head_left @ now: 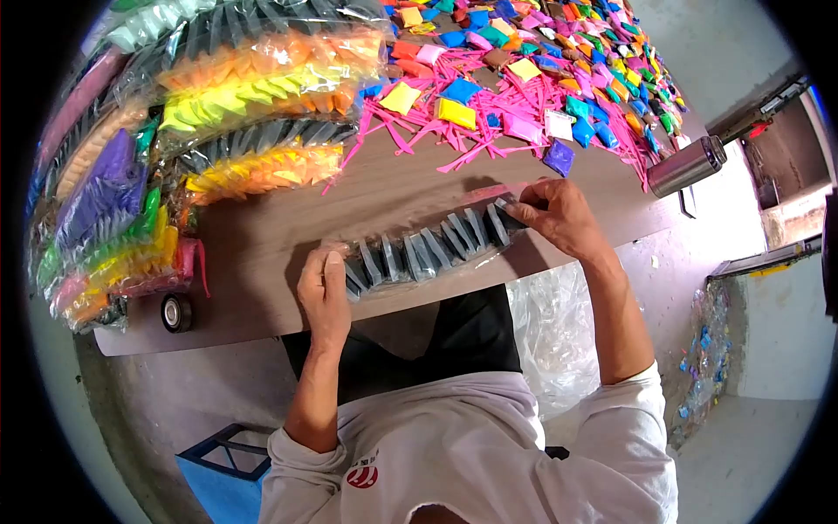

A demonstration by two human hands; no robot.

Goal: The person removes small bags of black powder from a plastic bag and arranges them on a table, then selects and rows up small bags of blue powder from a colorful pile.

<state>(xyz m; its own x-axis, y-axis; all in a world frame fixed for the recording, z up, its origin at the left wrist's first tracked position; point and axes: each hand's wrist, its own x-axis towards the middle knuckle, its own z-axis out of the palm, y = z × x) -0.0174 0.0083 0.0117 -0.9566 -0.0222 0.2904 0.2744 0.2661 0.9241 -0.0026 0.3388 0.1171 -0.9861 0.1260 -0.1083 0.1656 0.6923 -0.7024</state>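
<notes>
A clear plastic bag with a row of dark grey packets (428, 251) lies near the front edge of the wooden table (253, 236). At the bag's left end, my left hand (324, 293) is closed, its thumb on top. My right hand (559, 214) pinches the opposite end, fingers bent around the plastic. Inside, the packets stand side by side, leaning at slightly different angles. A pink patch (489, 192) shows on the table just behind the bag's right part.
Filled bags of coloured packets (262, 105) are stacked at left, beside a tape roll (176, 313). Loose coloured packets (524, 70) and pink strips (419, 122) cover the far side. A metal flask (688, 166) lies at the right edge. A blue bin (218, 476) stands below.
</notes>
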